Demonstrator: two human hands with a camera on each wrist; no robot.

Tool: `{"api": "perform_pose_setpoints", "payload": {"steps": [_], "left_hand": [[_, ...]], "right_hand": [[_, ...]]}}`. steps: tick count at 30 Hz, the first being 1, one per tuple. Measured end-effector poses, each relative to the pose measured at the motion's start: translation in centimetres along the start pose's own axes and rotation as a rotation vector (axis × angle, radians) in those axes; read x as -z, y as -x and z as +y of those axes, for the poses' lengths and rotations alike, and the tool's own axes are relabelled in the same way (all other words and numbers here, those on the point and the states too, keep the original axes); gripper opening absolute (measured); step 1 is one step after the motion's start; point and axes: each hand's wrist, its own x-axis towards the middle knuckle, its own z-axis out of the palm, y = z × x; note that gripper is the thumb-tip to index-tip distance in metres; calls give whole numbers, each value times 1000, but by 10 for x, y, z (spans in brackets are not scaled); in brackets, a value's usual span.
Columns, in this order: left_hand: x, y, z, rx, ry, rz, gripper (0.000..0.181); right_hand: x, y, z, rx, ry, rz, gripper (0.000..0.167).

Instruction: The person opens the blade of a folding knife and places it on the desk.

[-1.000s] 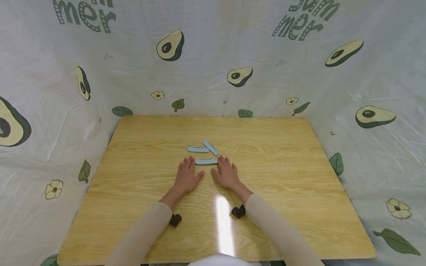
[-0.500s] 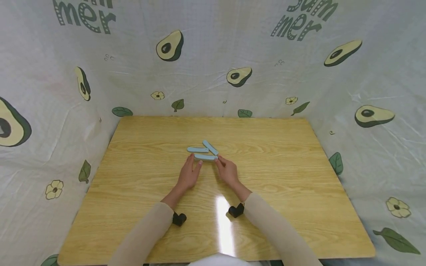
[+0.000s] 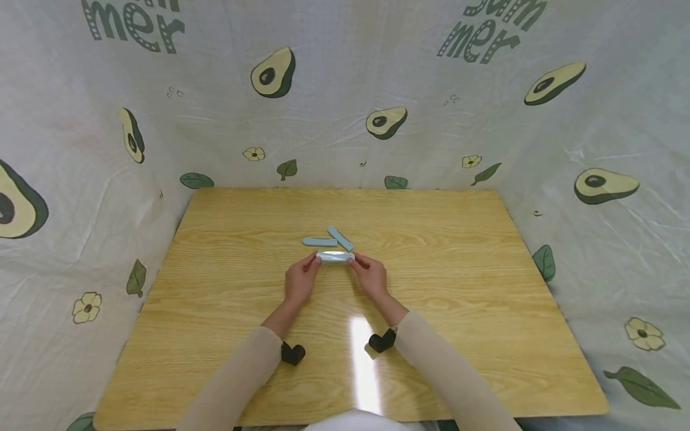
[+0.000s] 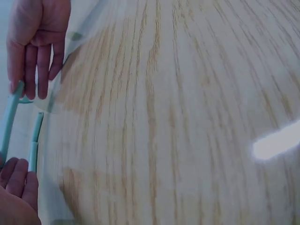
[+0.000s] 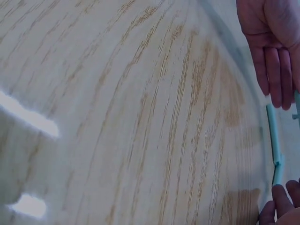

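Observation:
In the head view three slim light blue bars lie near the middle of the table, each with a small round dot at one end. My left hand (image 3: 300, 281) pinches the left end of the nearest bar (image 3: 335, 257). My right hand (image 3: 372, 279) pinches its right end, where the dot is. The bar is level, and its upper face shines. Just beyond it lie a second bar (image 3: 319, 242) and a slanted third bar (image 3: 339, 237), close together. In the left wrist view the held bar (image 4: 10, 124) spans between both hands.
The wooden table (image 3: 442, 287) carries a bright light reflection near its front. Pale curtains (image 3: 345, 78) printed with avocados and leaves surround its back and sides. Small black heart-shaped pieces sit at both sleeve cuffs.
Both hands were flat on the table at the nearest bar's ends. The right hand pinched it first and it moved slightly away; now the left hand pinches it too, and its face catches light.

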Motion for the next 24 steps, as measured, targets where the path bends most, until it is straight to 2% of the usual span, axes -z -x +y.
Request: {"api": "perform_pose_setpoints", "payload": {"steps": [3, 8, 10, 17, 21, 24], "left_hand": [[0, -2, -1, 69, 67, -7, 37], [-2, -2, -3, 146, 234, -28, 32], [-3, -3, -4, 168, 308, -46, 31], [-2, -9, -2, 287, 509, -124, 23], [2, -11, 1, 291, 587, -193, 19], [2, -11, 3, 273, 605, -223, 19]], "right_hand": [[1, -1, 2, -15, -76, -21, 29], [1, -2, 5, -84, -396, -92, 28], [0, -3, 4, -110, -487, -109, 29], [0, -7, 0, -166, -494, -143, 29], [2, -12, -2, -177, -452, -218, 28], [3, -15, -6, -172, -396, -296, 29]]}}
